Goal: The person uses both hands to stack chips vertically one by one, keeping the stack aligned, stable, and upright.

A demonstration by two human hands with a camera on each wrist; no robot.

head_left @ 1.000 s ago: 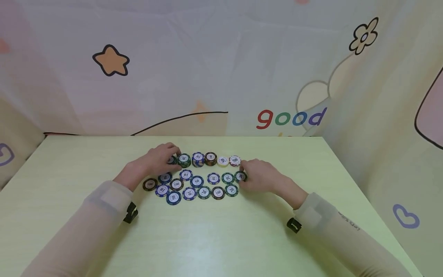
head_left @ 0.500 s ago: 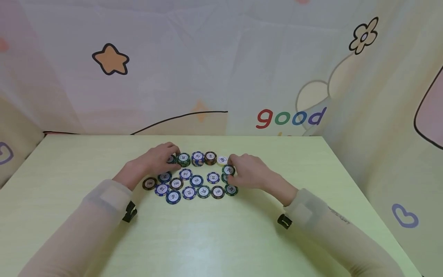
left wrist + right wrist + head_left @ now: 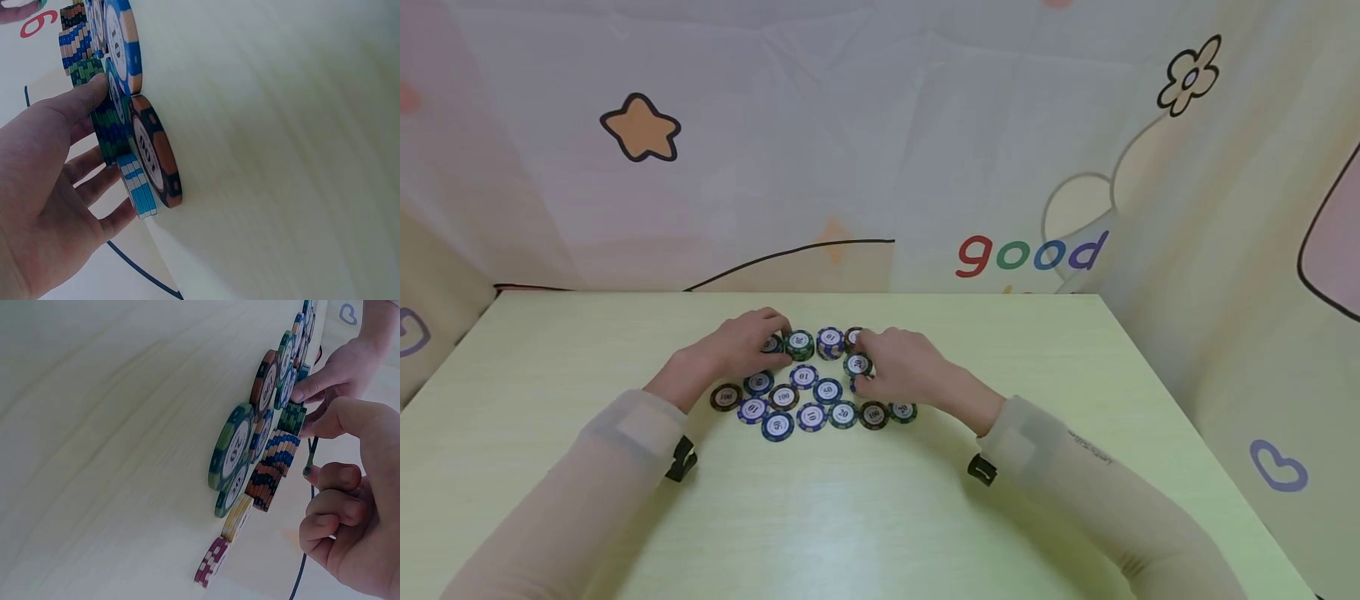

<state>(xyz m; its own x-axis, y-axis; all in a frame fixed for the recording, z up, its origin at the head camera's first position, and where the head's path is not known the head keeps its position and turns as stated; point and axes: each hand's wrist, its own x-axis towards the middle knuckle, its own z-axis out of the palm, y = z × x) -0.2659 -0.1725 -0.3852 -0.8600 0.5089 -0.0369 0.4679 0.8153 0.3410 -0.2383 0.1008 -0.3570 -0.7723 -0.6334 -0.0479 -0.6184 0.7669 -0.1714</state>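
My left hand [image 3: 745,343] holds a stack of dark green poker chips [image 3: 109,137] at the left end of the back row, thumb in front and fingers behind. In the head view it hides much of that stack. A green poker chip [image 3: 857,364] is pinched between thumb and index finger of my right hand [image 3: 906,362]. In the right wrist view this chip [image 3: 309,459] shows edge-on, raised beside the stacks, with the other fingers curled. Next to the left hand stand a green stack [image 3: 799,344], a blue-and-tan stack [image 3: 830,342] and a black-and-brown stack [image 3: 264,487].
Loose flat chips lie in front of the row, among them a blue chip [image 3: 777,426] and a black 100 chip [image 3: 726,397]. A yellow stack [image 3: 237,519] and a maroon-and-white stack [image 3: 211,562] continue the row rightward. A white-and-blue stack [image 3: 137,187] stands by the left fingers.
My right hand has moved left along the row, carrying the green poker chip from beyond the right end to near the black-and-brown stack. The left hand has stayed in place.
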